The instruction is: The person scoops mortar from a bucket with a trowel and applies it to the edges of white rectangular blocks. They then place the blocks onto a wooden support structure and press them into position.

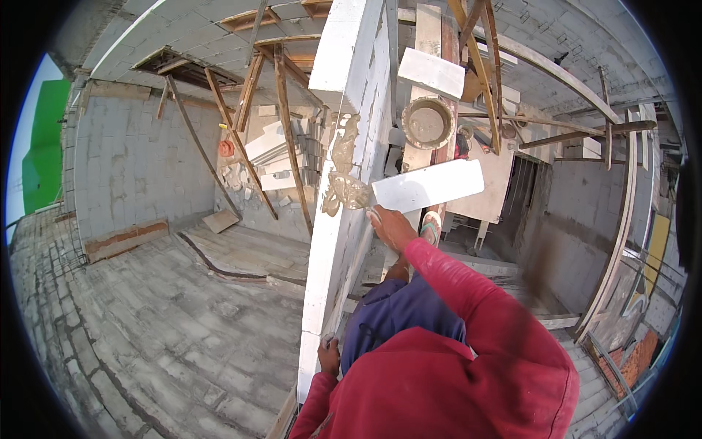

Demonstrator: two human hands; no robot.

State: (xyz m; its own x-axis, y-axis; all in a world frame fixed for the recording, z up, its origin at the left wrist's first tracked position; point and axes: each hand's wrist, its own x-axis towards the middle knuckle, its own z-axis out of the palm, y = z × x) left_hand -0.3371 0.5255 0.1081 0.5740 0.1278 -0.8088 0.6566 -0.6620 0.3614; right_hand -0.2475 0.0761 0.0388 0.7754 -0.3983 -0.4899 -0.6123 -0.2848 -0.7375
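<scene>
Unfinished grey block walls (pixel 146 154) and slanting wooden props (pixel 285 110) surround a white block wall (pixel 319 271) topped with wet mortar (pixel 345 146), its near end partly hidden by the red left sleeve (pixel 316 402). Beside that mortar, the right hand (pixel 393 230) has its fingers bent in narrowly near the corner of a loose white block (pixel 431 186), though I cannot tell what they hold, while the left hand (pixel 329 357) rests at the wall's right edge, fingertips too small to make out. Beyond the loose block stands a round mortar bucket (pixel 428 123), and a sandalled foot (pixel 431 228) shows only in part.
</scene>
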